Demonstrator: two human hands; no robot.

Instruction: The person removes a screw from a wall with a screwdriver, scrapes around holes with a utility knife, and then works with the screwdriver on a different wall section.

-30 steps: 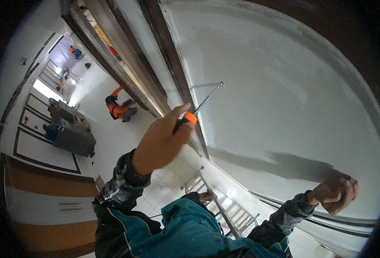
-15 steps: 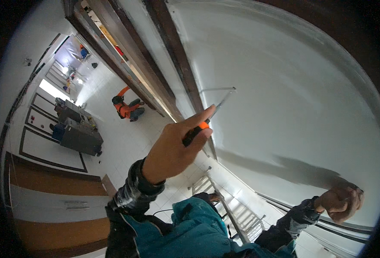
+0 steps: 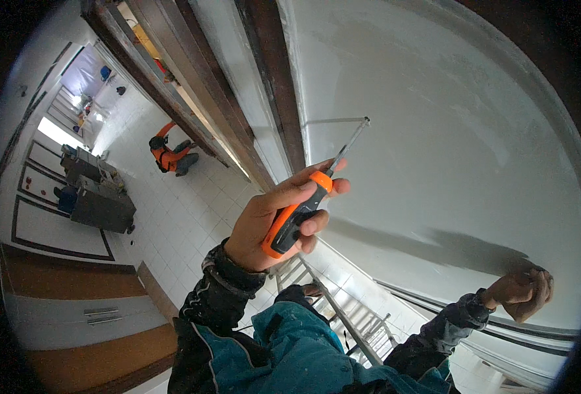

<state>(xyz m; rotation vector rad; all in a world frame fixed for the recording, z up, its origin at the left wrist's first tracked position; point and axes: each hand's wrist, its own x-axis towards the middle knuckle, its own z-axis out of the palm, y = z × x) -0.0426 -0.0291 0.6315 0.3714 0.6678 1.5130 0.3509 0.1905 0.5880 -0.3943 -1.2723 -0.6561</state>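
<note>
My left hand [image 3: 270, 220] holds a screwdriver [image 3: 293, 220] with an orange and black handle. Thumb and fingers wrap loosely round that handle, the palm turned up. Its thin metal shaft slants up to a small dark spot on the pale wall panel [image 3: 428, 164], where the tip meets it; I cannot make out whether a screw is there. Low on the right, my right hand [image 3: 523, 294] is closed near the same panel. A tan flat piece [image 3: 520, 313] shows below its fingers, its kind unclear.
Dark wooden frame strips [image 3: 274, 79] run along the panel's left side. Below me stands a metal ladder [image 3: 343, 315] on white tiles. A person in orange [image 3: 170, 154] crouches on the floor at left, beyond which is a grey cabinet [image 3: 103, 203]. Brown and white drawers [image 3: 87, 312] stand lower left.
My left hand has rolled over on the screwdriver, from index finger stretched along the shaft to palm up, exposing the handle. My right hand has stayed almost in place. The view has shifted slightly.
</note>
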